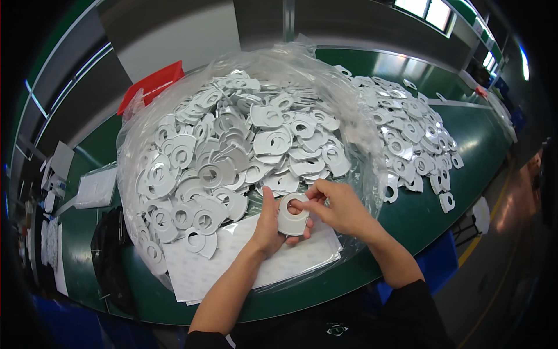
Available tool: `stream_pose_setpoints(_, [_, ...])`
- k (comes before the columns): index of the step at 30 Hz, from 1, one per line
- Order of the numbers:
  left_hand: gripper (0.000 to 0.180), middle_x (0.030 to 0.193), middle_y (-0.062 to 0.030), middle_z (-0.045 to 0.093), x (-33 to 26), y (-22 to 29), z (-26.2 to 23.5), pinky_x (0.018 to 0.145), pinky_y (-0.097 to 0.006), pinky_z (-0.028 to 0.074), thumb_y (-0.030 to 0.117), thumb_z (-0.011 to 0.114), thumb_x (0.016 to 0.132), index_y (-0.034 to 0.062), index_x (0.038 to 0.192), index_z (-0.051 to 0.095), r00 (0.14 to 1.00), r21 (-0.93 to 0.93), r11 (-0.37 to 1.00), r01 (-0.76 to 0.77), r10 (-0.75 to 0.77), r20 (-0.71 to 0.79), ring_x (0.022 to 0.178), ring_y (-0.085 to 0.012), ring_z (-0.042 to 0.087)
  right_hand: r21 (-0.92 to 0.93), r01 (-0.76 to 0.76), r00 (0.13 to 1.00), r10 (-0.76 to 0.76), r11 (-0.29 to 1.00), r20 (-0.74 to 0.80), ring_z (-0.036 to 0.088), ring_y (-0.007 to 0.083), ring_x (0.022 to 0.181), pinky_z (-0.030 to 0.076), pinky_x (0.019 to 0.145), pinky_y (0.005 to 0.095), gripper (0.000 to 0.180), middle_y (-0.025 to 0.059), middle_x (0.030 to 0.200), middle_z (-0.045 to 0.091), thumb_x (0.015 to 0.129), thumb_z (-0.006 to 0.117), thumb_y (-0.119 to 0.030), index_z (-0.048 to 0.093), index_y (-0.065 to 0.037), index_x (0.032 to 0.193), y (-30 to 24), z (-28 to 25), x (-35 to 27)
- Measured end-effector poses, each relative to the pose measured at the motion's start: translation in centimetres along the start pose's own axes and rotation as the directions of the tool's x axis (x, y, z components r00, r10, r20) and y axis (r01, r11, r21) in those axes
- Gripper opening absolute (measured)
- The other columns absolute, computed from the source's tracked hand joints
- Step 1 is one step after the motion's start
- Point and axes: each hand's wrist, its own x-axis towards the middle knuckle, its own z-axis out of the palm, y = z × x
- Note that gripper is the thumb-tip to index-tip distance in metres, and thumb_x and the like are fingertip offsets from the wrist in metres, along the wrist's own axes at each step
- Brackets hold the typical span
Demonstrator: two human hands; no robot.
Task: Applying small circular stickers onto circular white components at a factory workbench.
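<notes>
Green table (410,227); left hand (268,232) cups white part (292,223); right fingers (319,189) pinch it.

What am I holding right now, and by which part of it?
A white plate: your left hand holds its lower end, fingers underneath. Your right hand has its fingers at the right side of the hole; whether they grip is unclear.
</notes>
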Motion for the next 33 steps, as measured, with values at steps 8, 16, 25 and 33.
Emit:
stream_pose_setpoints(8, [0.076,0.085,-0.0137,0.062,-0.4,0.9,0.0,0.046,-0.028,0.045,0.071,0.016,0.088,0.0064,0.107,0.051,0.998,0.041,0.998,0.056,-0.056,0.001,0.071,-0.0232,0.063,0.118,0.018,0.995,-0.006,0.993,-0.103,0.053,0.0116,0.053,0.042,0.051,0.0252,0.016,0.0041,0.063,0.058,0.084,0.062,-0.014,0.057,0.0,0.079,2.9,1.2,0.7])
stream_pose_setpoints(16, [0.058,0.107,-0.0183,0.06,-7.5,7.7,2.4,0.083,-0.034,0.046,0.025,0.073,0.077,-0.001,0.122,0.047,0.826,0.999,-0.043,-0.015,0.563,0.037,0.095,-0.0274,0.058,0.825,0.315,0.775,0.374,0.469,-0.509,0.048,0.0035,0.071,0.038,0.052,0.0171,0.019,-0.001,0.086,0.056,0.091,0.058,-0.024,0.057,-0.007,0.1,2.8,-6.3,1.5])
stream_pose_setpoints(25, [0.041,0.082,-0.0131,0.057,-10.8,6.3,-3.1,0.07,-0.041,0.04,0.018,0.078,0.065,0.0023,0.093,0.053,0.625,0.7,-0.335,0.631,0.753,-0.203,0.081,-0.0306,0.056,0.011,0.085,0.94,-0.084,0.996,0.332,0.059,0.0125,0.076,0.047,0.068,0.0244,0.017,0.0028,0.079,0.06,0.076,0.072,-0.013,0.063,-0.004,0.088,0.7,-3.1,-0.1])
stream_pose_setpoints(33, [0.023,0.082,-0.0125,0.056,-9.4,6.2,-3.3,0.069,-0.042,0.041,0.01,0.072,0.069,0.0021,0.079,0.053,0.652,0.86,-0.188,0.475,0.731,-0.2,0.08,-0.0308,0.055,-0.409,0.319,0.857,-0.076,0.855,0.509,0.058,0.0275,0.084,0.046,0.074,0.0362,0.026,0.0085,0.08,0.061,0.064,0.077,-0.016,0.063,-0.004,0.082,0.4,-0.6,-2.7])
